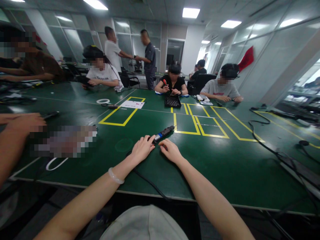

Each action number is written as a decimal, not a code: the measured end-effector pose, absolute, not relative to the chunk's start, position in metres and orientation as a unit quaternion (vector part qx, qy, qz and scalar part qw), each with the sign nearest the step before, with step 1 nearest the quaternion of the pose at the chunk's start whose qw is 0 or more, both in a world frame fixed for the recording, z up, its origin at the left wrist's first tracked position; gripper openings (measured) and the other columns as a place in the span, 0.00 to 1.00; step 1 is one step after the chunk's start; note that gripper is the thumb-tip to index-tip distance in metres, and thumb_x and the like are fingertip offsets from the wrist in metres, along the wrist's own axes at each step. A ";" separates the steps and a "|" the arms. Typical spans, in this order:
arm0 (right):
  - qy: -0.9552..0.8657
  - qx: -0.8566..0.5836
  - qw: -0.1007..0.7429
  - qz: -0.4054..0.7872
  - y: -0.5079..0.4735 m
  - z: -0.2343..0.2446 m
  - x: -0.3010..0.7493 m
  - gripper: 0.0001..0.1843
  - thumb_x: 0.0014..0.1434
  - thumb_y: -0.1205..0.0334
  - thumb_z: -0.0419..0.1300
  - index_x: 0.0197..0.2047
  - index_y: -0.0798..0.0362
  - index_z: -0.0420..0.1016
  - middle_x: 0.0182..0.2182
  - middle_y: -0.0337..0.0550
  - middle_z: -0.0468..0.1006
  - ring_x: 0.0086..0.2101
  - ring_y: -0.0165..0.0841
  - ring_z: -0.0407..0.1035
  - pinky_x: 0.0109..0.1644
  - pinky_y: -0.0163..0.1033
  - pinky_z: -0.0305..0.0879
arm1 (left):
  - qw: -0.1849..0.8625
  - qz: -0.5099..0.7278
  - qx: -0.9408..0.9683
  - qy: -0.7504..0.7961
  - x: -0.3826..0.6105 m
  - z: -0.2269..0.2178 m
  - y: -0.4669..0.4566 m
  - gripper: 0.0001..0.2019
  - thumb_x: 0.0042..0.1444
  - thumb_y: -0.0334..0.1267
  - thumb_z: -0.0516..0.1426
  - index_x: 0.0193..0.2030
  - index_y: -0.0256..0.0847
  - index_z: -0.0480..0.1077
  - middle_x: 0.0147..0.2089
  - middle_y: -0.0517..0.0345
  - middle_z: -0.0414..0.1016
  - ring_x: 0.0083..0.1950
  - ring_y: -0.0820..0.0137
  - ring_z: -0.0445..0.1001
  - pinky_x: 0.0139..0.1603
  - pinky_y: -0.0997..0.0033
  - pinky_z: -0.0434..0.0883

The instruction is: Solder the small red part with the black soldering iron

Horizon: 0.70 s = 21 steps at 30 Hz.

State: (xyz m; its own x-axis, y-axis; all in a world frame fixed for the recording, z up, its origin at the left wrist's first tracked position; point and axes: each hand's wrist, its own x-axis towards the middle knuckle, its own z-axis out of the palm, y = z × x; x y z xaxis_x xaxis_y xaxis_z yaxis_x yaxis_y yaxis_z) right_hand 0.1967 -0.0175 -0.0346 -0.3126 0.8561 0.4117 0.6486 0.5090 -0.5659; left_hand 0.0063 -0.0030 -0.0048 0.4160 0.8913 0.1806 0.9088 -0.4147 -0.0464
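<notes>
A black and blue electric screwdriver (163,133) lies on the green table (215,166), its cable running back toward me under my left arm. My left hand (143,149) rests on the table with curled fingers touching the tool's near end; a pale bangle sits on that wrist. My right hand (170,151) lies just right of the tool's near end, fingers bent and resting on the table, holding nothing that I can make out.
Yellow taped rectangles (200,125) mark the table beyond the tool. A black tray (172,101) and a white paper (132,104) lie further back. Cables (265,140) trail along the right side. Several people sit around the table; another person's arm (15,133) reaches in at left.
</notes>
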 end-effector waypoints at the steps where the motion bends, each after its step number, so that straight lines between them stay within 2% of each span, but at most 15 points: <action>1: -0.796 -0.472 0.347 0.151 -0.017 -0.035 0.198 0.08 0.62 0.66 0.54 0.44 0.51 0.73 0.37 0.40 0.71 0.32 0.29 0.66 0.40 0.35 0.62 | 0.072 -0.062 -0.838 -0.538 0.003 -0.005 0.000 0.28 0.64 0.43 0.54 0.69 0.47 0.54 0.59 0.46 0.65 0.52 0.58 0.69 0.47 0.62 0.69; 13: -0.796 -0.476 0.337 0.162 -0.015 -0.037 0.200 0.09 0.63 0.67 0.54 0.43 0.50 0.74 0.37 0.39 0.71 0.32 0.29 0.66 0.39 0.35 0.61 | 0.065 -0.050 -0.744 -0.663 -0.082 -0.006 0.042 0.28 0.65 0.48 0.47 0.70 0.46 0.53 0.61 0.40 0.64 0.55 0.51 0.67 0.50 0.55 0.68; 21: -0.795 -0.478 0.332 0.169 -0.015 -0.037 0.200 0.08 0.63 0.67 0.55 0.43 0.51 0.74 0.36 0.39 0.71 0.33 0.29 0.67 0.40 0.35 0.61 | 0.063 -0.055 -0.661 -0.746 -0.132 -0.006 0.061 0.27 0.65 0.51 0.44 0.67 0.40 0.57 0.57 0.35 0.67 0.52 0.47 0.70 0.46 0.54 0.68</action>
State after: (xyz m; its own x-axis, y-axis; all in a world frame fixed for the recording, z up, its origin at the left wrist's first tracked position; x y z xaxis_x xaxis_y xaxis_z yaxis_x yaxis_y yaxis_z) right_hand 0.1996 -0.0154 -0.0369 -0.3221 0.8729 0.3664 0.6487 0.4854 -0.5862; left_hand -0.1323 0.0607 -0.0057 -0.1182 0.9790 0.1664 0.9928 0.1200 -0.0005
